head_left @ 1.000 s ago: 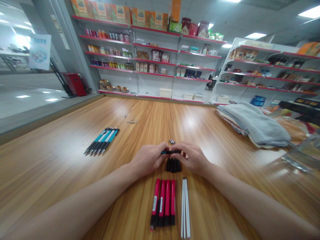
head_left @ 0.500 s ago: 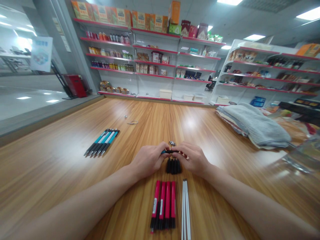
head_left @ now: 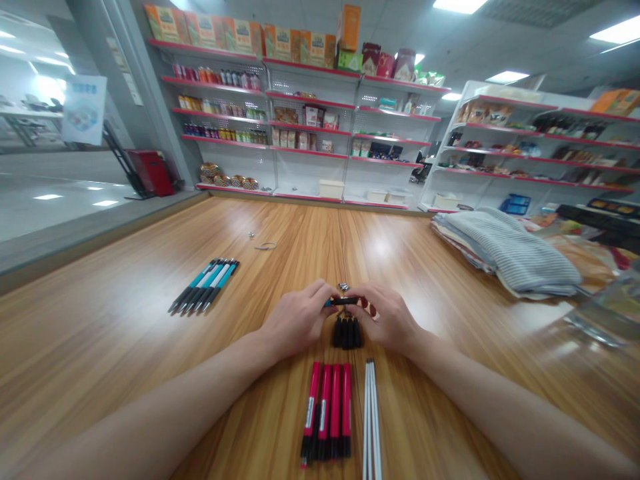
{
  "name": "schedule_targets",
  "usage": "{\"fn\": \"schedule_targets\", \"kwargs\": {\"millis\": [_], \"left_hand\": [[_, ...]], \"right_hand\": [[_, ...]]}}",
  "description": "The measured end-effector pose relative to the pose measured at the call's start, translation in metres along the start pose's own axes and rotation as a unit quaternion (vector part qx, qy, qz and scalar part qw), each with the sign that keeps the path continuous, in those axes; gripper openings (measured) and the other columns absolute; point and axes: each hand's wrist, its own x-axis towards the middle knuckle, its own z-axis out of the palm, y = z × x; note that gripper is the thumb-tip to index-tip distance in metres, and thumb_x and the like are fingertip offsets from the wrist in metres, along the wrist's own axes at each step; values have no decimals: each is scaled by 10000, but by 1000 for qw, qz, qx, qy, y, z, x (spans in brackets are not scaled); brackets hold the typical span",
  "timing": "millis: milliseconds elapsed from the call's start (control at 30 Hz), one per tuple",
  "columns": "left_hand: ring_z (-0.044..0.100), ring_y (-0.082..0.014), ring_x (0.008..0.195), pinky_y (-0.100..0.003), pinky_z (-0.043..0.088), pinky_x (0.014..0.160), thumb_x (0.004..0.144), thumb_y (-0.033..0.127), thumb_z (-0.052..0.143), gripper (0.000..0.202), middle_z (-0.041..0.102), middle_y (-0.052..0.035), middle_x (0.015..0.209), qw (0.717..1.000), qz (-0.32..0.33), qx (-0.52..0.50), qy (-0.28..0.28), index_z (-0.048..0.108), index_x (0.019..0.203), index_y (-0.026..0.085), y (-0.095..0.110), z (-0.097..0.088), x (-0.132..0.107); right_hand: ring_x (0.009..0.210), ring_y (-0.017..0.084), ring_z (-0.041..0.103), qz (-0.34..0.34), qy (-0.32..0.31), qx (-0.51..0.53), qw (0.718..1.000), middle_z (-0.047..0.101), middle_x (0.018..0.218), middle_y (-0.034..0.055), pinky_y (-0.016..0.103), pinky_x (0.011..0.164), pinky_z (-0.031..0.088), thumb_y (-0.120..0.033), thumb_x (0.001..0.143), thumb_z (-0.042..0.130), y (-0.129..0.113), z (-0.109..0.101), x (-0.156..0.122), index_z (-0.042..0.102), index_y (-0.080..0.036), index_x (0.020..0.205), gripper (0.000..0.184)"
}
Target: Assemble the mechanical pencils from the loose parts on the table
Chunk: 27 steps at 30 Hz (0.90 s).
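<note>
Between my two hands lies a pen (head_left: 343, 302) with a blue barrel and a black grip, held level above the table. My left hand (head_left: 301, 316) pinches its blue end, most of which the fingers hide. My right hand (head_left: 385, 315) has its fingertips closed round the black end. Just below it, several black pen grips (head_left: 347, 332) lie in a row. Small metal pen parts (head_left: 343, 287) rest right behind the hands. Nearer to me are several pink pen barrels (head_left: 333, 407) with black ends, and beside them thin white refills (head_left: 371, 417).
Several blue and black pens (head_left: 204, 287) lie side by side on the left of the wooden table (head_left: 150, 373). A thin ring (head_left: 266, 246) lies farther back. Folded striped cloth (head_left: 510, 250) and a clear container (head_left: 607, 310) occupy the right. Stocked shelves (head_left: 310, 150) stand behind.
Both hands keep their hold on the pen with hardly any movement. The fingers of my right hand have shifted slightly on the black end.
</note>
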Motion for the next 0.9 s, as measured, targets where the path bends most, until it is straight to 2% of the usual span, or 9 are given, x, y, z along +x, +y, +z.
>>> {"fn": "schedule_targets", "kwargs": {"millis": [133, 300, 433, 567, 700, 833, 900], "left_hand": [[610, -170, 864, -277, 457, 744, 947, 314, 425, 181, 611, -50, 999, 1000, -7, 2, -3, 536, 1041, 207, -1, 2, 0], [615, -184, 850, -283, 447, 700, 933, 349, 448, 190, 620, -47, 991, 999, -20, 22, -13, 531, 1028, 207, -1, 1, 0], [617, -189, 848, -287, 445, 690, 919, 366, 470, 194, 623, -43, 1004, 999, -24, 29, -19, 524, 1023, 212, -1, 0, 0], [615, -196, 875, -293, 447, 713, 913, 372, 477, 203, 620, -46, 1001, 999, -19, 30, -26, 517, 1033, 213, 0, 0, 0], [611, -196, 861, -294, 446, 703, 917, 378, 461, 206, 607, -45, 994, 998, -11, 46, -39, 523, 1027, 216, 0, -1, 0], [610, -203, 855, -300, 446, 684, 918, 385, 448, 216, 596, -47, 980, 997, 1, 61, -47, 536, 1011, 210, 1, -1, 0], [608, -201, 844, -300, 444, 680, 918, 393, 443, 223, 594, -47, 968, 997, 5, 68, -48, 544, 987, 206, 1, -1, 0]], "right_hand": [[760, 157, 571, -14, -15, -14, 1000, 621, 815, 56, 277, 669, 459, -261, 922, 521, 0, 0, 0, 599, -176, 930, 115], [759, 149, 568, -12, -20, -2, 1000, 630, 896, 61, 261, 653, 459, -284, 902, 558, -1, 0, 1, 581, -187, 1058, 185], [754, 151, 569, -22, -27, -11, 999, 617, 822, 55, 264, 665, 452, -260, 930, 504, -1, 0, 1, 602, -184, 951, 127], [760, 152, 579, -12, -24, -12, 1000, 625, 865, 61, 255, 649, 457, -347, 901, 559, 0, 1, 1, 592, -189, 1030, 207], [742, 147, 574, -19, -49, -26, 998, 624, 831, 55, 254, 647, 441, -309, 924, 521, 0, 1, 1, 609, -190, 973, 155], [726, 142, 571, -17, -52, -32, 998, 633, 860, 52, 253, 645, 434, -336, 907, 553, 1, 2, -1, 594, -191, 1037, 200], [717, 139, 569, -17, -63, -38, 997, 627, 828, 46, 254, 657, 430, -318, 921, 528, 2, 2, -2, 609, -190, 987, 165]]}}
